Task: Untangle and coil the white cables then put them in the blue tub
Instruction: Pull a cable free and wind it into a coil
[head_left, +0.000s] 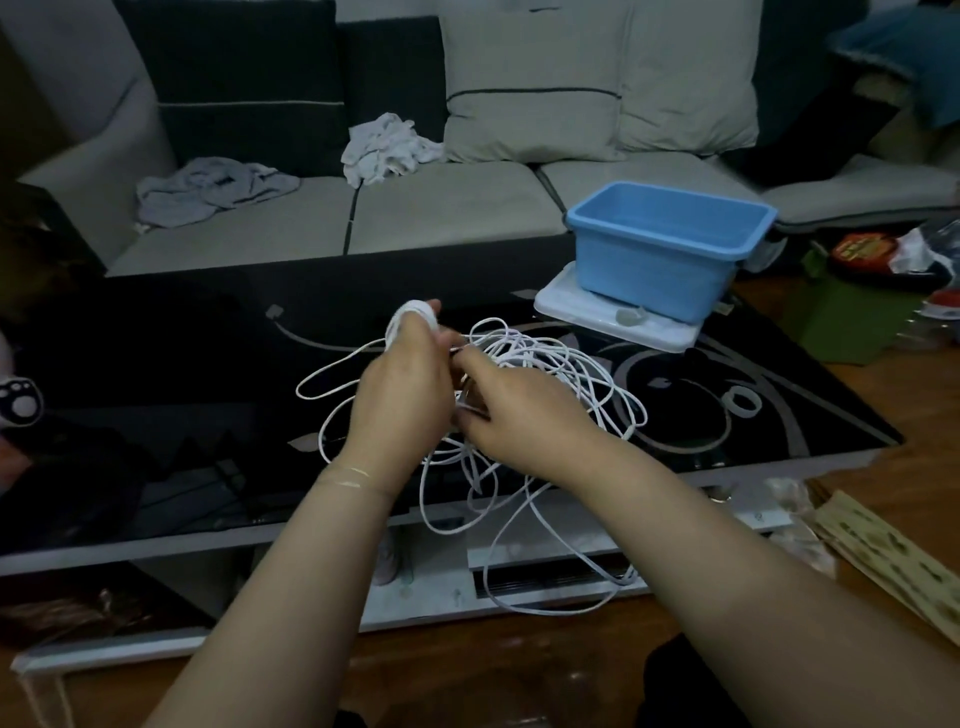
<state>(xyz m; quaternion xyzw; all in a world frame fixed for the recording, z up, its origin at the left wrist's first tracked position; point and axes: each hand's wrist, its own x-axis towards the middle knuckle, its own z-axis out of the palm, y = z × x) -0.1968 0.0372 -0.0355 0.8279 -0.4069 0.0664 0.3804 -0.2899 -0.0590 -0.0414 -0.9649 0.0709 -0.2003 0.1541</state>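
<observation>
A loose tangle of white cables (550, 364) lies on the black glass table (208, 364), with loops hanging over its near edge. My left hand (402, 395) holds a small wound coil of white cable (413, 312) around its fingers. Right beside it, my right hand (511, 410) pinches a strand of the tangle. The blue tub (670, 244) stands empty at the table's far right, on a white flat box (618, 322).
A small white coiled ring (744, 402) lies on the table at the right. A grey sofa (441, 213) with cushions and crumpled cloths stands behind the table. Green box and packets sit at the far right. Patterned strips lie on the wooden floor, lower right.
</observation>
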